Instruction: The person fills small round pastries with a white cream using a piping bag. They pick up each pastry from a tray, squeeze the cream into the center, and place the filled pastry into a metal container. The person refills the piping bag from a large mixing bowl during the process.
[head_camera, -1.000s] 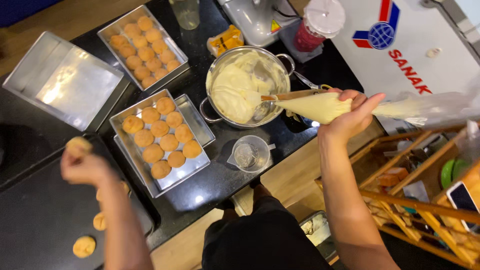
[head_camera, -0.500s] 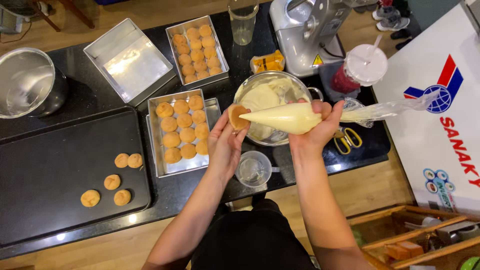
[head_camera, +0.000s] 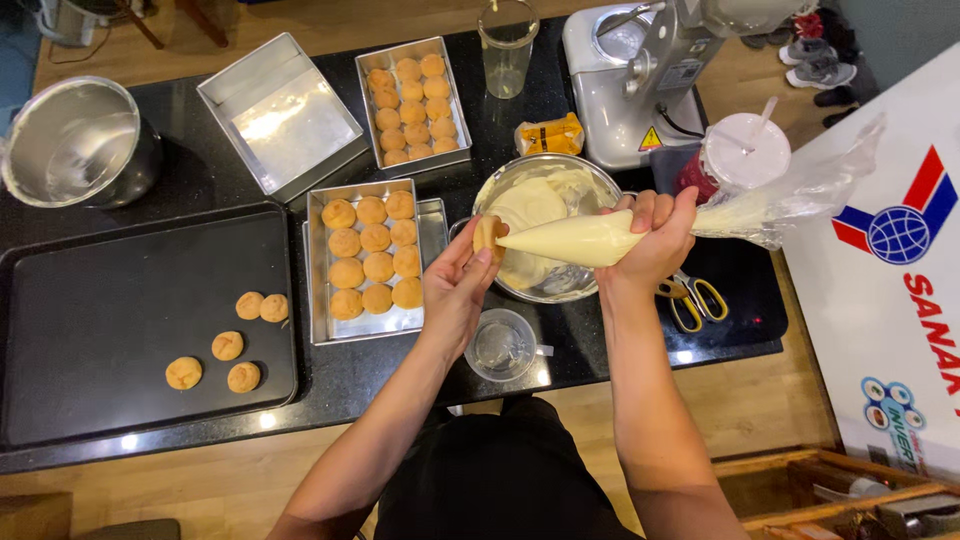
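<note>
L hand (head_camera: 458, 285) fingers curled snug round a puff (head_camera: 487, 236), held over the bowl (head_camera: 548, 285) rim. R hand (head_camera: 650, 240) wrapped tight on the piping bag (head_camera: 575, 240), tip touching the puff. Beyond, tin (head_camera: 322, 325) w/ more puffs.

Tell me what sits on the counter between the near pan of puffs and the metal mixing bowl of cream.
In the head view, only the left hand holding a puff; the counter beneath shows bare.

A tray of puffs (head_camera: 372, 255) lies between the flat tray (head_camera: 120, 330) at left and the bowl (head_camera: 548, 235) at right.
</note>
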